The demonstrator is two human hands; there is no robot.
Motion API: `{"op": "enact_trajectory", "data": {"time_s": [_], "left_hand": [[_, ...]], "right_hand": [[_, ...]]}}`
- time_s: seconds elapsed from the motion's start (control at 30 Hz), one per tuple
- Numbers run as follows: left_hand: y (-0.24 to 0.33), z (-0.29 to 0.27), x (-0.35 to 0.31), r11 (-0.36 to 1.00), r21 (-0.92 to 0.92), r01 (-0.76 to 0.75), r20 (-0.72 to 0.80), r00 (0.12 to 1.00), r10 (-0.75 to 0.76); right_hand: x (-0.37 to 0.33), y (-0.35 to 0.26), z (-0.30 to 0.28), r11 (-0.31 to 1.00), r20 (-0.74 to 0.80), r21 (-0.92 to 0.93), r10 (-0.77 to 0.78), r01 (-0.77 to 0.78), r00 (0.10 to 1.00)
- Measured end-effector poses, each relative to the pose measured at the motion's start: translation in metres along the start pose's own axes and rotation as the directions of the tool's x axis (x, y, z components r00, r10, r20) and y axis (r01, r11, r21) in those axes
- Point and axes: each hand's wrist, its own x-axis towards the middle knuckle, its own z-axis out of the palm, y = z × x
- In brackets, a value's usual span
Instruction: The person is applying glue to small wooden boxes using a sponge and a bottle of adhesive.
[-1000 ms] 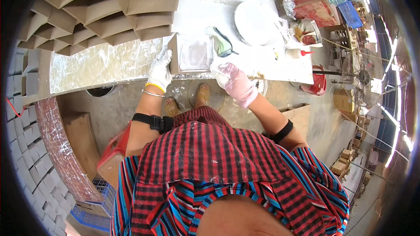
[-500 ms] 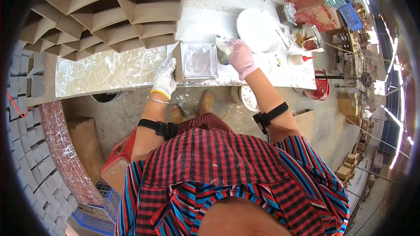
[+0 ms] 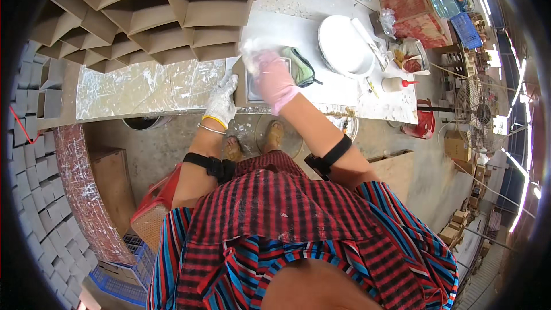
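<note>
My left hand (image 3: 221, 103), in a white knit glove with a yellow cuff, holds the left side of a small square box (image 3: 239, 87). The box has a brown side and a greyish face, and it sits at the table's near edge. Over that face is my right hand (image 3: 274, 80) in a pink glove, which hides most of it. Its fingers are closed on a whitish crumpled wad (image 3: 252, 53), blurred by motion. Just right of the pink glove lies a green cloth (image 3: 301, 68) with a dark edge.
Brown cardboard dividers (image 3: 212, 3) stand at the back left of the worktable (image 3: 149, 89). To the right are a round white tub (image 3: 346, 49), a white bottle with a red tip (image 3: 396, 84) and a plastic bag (image 3: 414, 57). A fan (image 3: 479, 103) stands farther right.
My right hand has moved left, from beside the box to over it, with the whitish wad. The green cloth now shows beside the box. My left hand stays at the box's left side.
</note>
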Motion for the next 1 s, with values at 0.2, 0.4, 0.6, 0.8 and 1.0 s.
{"op": "enact_trajectory", "data": {"time_s": [0.2,0.4,0.6,0.8,1.0], "left_hand": [[-0.004,-0.010,0.006,0.999,0.004,-0.039,-0.013,0.999,0.039],[-0.004,0.000,0.004,1.000,-0.007,0.026,0.002,1.000,-0.026],[-0.011,-0.010,0.008,0.988,-0.122,0.099,0.011,0.995,-0.098],[-0.005,-0.007,0.003,0.994,-0.032,0.107,-0.058,0.992,-0.109],[-0.007,-0.013,0.009,0.990,-0.105,0.089,0.007,0.996,-0.089]], "right_hand": [[-0.010,-0.044,-0.049,0.982,0.546,-0.111,-0.071,0.155,0.835],[0.011,-0.018,-0.037,0.984,0.273,0.057,0.149,-0.170,0.951],[-0.047,-0.021,-0.020,0.979,0.230,0.097,-0.195,0.177,0.953],[-0.076,-0.009,-0.055,0.953,0.430,0.280,-0.234,0.118,0.872],[-0.038,0.023,-0.083,0.955,0.077,-0.209,-0.200,0.211,0.977]]}}
